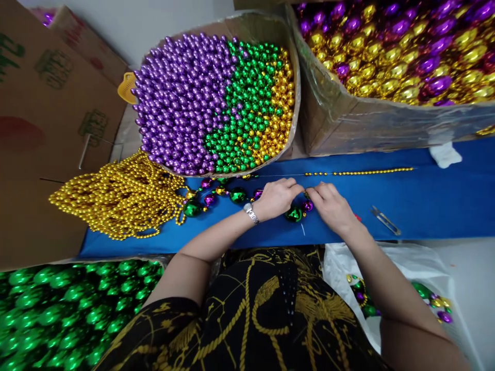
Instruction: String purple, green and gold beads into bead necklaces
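Head view: left hand [275, 198] and right hand [331, 205] pinch a bead strand [232, 195] together on the blue cloth [425, 201], fingertips nearly touching; snips [384, 220] lie right, and a carton of purple, green and gold beads [216, 103] sits beyond.

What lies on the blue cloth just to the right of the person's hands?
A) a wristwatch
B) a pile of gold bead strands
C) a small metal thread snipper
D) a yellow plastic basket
C: a small metal snipper lies on the blue cloth, apart from the right hand.
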`<state>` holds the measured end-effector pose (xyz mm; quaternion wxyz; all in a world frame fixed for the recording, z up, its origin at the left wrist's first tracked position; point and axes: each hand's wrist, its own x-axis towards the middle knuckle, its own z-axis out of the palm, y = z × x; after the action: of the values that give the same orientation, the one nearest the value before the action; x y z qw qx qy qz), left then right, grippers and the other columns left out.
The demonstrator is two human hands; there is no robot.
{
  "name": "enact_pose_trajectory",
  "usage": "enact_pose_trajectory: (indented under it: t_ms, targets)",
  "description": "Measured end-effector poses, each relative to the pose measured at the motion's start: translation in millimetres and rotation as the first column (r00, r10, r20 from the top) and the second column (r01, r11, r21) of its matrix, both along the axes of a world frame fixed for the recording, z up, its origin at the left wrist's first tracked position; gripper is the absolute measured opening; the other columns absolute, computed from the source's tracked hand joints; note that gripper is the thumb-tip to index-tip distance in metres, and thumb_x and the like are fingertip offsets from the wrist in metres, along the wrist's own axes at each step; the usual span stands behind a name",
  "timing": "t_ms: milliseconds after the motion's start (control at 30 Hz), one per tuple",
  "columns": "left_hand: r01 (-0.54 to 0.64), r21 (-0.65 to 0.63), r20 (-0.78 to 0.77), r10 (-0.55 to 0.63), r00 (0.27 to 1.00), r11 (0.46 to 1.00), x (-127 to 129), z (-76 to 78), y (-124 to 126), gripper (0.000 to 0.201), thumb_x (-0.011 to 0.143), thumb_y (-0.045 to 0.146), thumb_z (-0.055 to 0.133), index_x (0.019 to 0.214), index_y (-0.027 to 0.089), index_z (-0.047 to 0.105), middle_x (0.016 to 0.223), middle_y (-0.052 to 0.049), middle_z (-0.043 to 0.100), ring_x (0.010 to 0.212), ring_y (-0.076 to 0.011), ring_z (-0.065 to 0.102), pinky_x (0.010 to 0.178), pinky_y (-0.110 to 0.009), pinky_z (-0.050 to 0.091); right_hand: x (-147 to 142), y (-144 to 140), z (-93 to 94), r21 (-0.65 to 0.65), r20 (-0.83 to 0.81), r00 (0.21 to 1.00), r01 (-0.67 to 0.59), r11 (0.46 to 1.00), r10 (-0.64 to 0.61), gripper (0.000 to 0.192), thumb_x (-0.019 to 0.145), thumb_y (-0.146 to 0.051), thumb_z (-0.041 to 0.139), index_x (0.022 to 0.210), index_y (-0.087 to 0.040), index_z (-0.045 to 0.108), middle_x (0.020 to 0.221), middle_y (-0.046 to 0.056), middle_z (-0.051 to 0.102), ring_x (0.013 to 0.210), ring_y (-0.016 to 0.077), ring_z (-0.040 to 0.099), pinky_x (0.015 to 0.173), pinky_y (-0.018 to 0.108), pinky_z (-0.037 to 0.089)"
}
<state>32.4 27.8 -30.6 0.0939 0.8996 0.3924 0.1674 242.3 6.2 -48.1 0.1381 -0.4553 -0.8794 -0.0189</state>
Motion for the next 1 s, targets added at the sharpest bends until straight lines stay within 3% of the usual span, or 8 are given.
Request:
enact_pose_trajectory:
  t_ms: [133,200,333,467,633,733,867,1000]
  targets:
    - [0.096,0.326,0.172,-0.159,0.972,0.94,5.0,-12.6,-25.7,0.022,0.094,0.019,0.051,0.112,0.021,0.065,0.107,-0.007,0.067,0.113,-0.022,0.06,0.101,-0.046,0.048,5.1,-0.2,7.7,0.093,-0.017,0.998,0.057,0.994,-0.056,0.023,0.097,-0.018,0.046,0.098,-0.016,0.068,0.085,0.009,0.063,0.084,0.0221,0.058,0.078,0.032,0.051]
    - [0.216,0.371,0.123,-0.278,0.953,0.903,9.0,-25.9,-40.6,0.021,0.094,0.021,0.053,0.112,0.022,0.064,0.115,-0.007,0.067,0.121,-0.0226,0.056,0.105,-0.046,0.045,5.4,-1.0,11.8,0.079,-0.142,0.986,0.1,0.992,-0.088,0.018,0.096,-0.023,0.05,0.095,-0.017,0.068,0.083,0.007,0.064,0.08,0.0194,0.06,0.076,0.029,0.051]
    - [0.203,0.202,-0.105,-0.185,0.977,0.958,11.0,-45.8,-54.8,0.028,0.095,0.019,0.049,0.12,0.014,0.06,0.126,-0.017,0.062,0.121,-0.0286,0.055,0.096,-0.046,0.049,11.2,-3.7,19.6,0.033,-0.301,0.942,0.167,0.985,-0.149,0.015,0.095,-0.025,0.054,0.095,-0.019,0.067,0.087,0.005,0.069,0.08,0.0161,0.064,0.074,0.026,0.049]
    - [0.222,0.111,-0.209,-0.196,0.958,0.969,-3.1,-42.3,-57.7,0.026,0.096,0.017,0.044,0.116,0.014,0.06,0.125,-0.016,0.061,0.116,-0.0283,0.055,0.086,-0.039,0.05,48.2,5.2,24.8,0.103,-0.286,0.916,0.321,0.941,-0.282,0.017,0.093,-0.03,0.056,0.09,-0.02,0.069,0.085,0.007,0.07,0.079,0.0181,0.063,0.069,0.027,0.045]
    - [0.188,0.018,-0.199,-0.18,0.963,0.982,-30.0,-33.1,-59.9,0.027,0.095,0.021,0.044,0.114,0.015,0.062,0.123,-0.014,0.061,0.115,-0.0281,0.053,0.089,-0.04,0.05,119.9,33.4,24.1,0.326,-0.232,0.827,0.562,0.76,-0.512,0.025,0.087,-0.035,0.058,0.084,-0.014,0.072,0.072,0.012,0.063,0.071,0.0203,0.053,0.059,0.031,0.034]
    - [0.188,0.002,-0.13,-0.186,0.974,0.982,-38.9,-35.1,-58.4,0.026,0.094,0.021,0.046,0.112,0.015,0.063,0.122,-0.013,0.064,0.119,-0.0297,0.052,0.094,-0.044,0.049,136.9,42.0,28.5,0.366,-0.209,0.772,0.631,0.684,-0.6,0.028,0.084,-0.036,0.06,0.086,-0.011,0.072,0.074,0.013,0.06,0.073,0.0214,0.051,0.057,0.032,0.03]
    - [0.185,0.046,0.119,-0.189,0.975,0.982,-47.4,-39.3,-56.8,0.026,0.093,0.032,0.054,0.112,0.018,0.064,0.122,-0.01,0.066,0.123,-0.0288,0.054,0.101,-0.047,0.049,117.7,33.1,46.3,0.368,-0.236,0.785,0.618,0.694,-0.573,0.03,0.085,-0.038,0.062,0.089,-0.011,0.074,0.076,0.014,0.064,0.077,0.0216,0.057,0.059,0.031,0.036]
    - [-0.114,0.044,0.308,0.095,0.946,0.993,-74.9,-43.8,-65.6,0.023,0.094,0.024,0.052,0.113,0.019,0.064,0.114,-0.011,0.068,0.107,-0.0216,0.063,0.092,-0.04,0.054,90.8,12.2,63.7,0.363,-0.326,0.837,0.54,0.76,-0.439,0.028,0.085,-0.038,0.063,0.09,-0.013,0.075,0.078,0.012,0.07,0.079,0.022,0.066,0.066,0.031,0.047]
